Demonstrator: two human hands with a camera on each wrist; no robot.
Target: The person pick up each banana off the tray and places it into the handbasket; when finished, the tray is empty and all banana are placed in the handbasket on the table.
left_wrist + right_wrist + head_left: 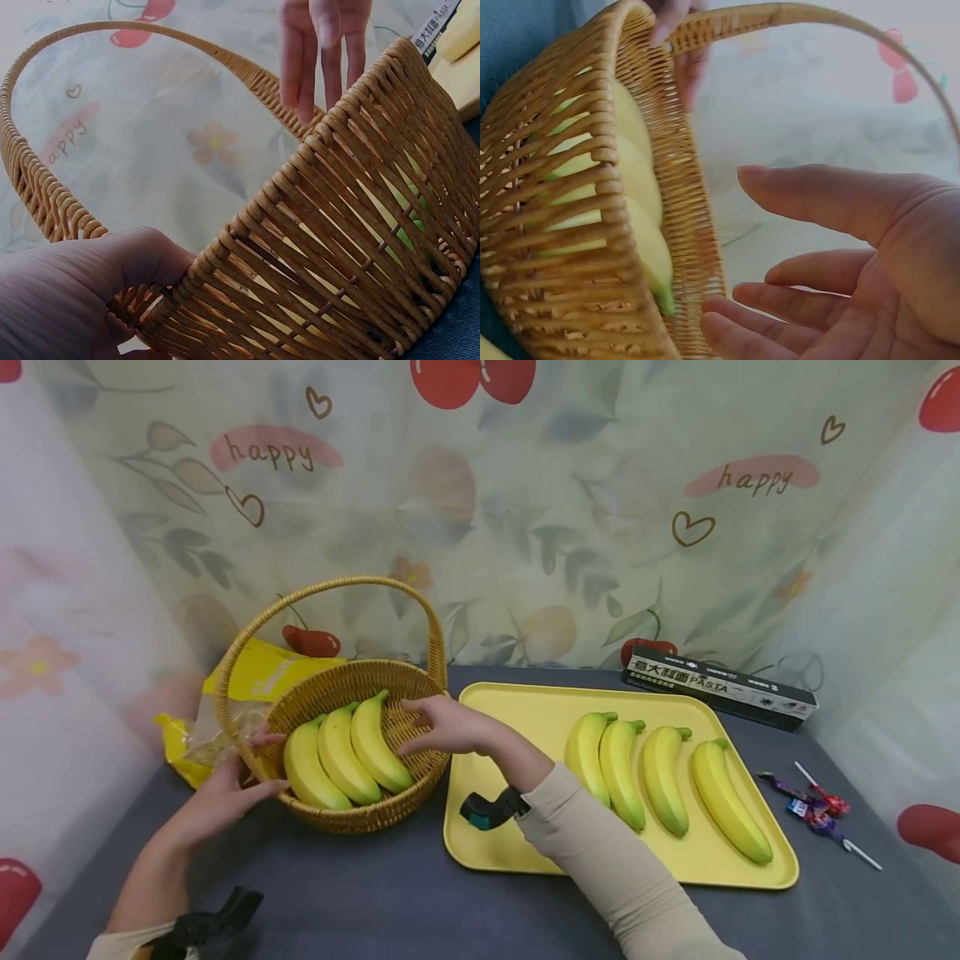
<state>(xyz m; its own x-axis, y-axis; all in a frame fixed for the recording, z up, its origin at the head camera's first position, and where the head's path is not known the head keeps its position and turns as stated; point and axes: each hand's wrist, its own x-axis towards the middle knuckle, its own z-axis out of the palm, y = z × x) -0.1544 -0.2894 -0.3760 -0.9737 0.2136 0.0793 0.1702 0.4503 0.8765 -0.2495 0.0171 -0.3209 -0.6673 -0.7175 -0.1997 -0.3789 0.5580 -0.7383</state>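
Your left hand braces the wicker basket at its nine o'clock rim, steadying it on the counter, while your right hand hovers relaxed, empty, over three bananas.

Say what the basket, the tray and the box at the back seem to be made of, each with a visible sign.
Basket: woven wicker or rattan, tan; strands and gaps show. Tray: probably plastic, smooth matte yellow with a moulded rim. Box: likely printed cardboard, black, sharp-edged.
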